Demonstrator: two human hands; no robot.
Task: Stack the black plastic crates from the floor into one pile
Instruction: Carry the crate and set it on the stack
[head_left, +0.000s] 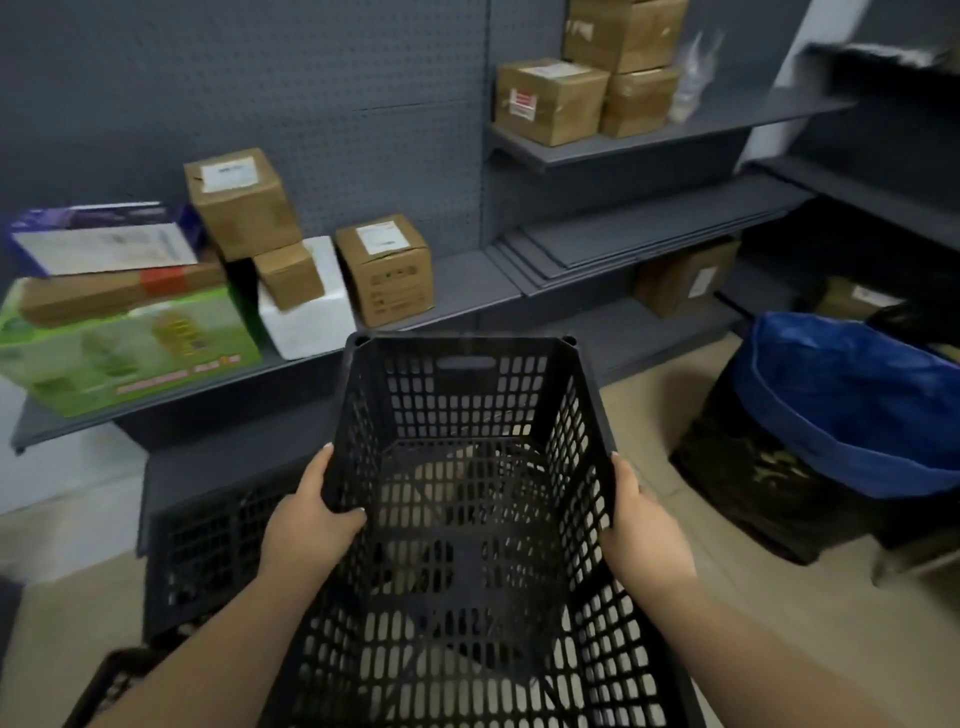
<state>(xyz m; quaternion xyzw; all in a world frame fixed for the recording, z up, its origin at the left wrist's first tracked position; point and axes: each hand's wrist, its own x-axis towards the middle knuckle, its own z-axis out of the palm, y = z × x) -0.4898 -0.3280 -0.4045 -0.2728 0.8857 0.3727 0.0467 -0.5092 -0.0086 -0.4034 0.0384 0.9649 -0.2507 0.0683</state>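
A black perforated plastic crate (467, 415) fills the centre of the view, held up off the floor with its open top facing me. My left hand (311, 514) grips its left rim, thumb inside the wall. My right hand (641, 530) clasps the right rim. Another black crate (208, 545) stands on the floor at lower left, under the shelf. A dark crate edge (111, 680) shows at the bottom left corner, mostly hidden by my left arm.
Grey shelving (467, 280) runs along the pegboard wall, loaded with cardboard boxes (384, 270) and a green carton (124, 353). A black crate lined with a blue bag (852, 405) sits on the floor at right. Beige tiled floor (779, 623) lies to the right.
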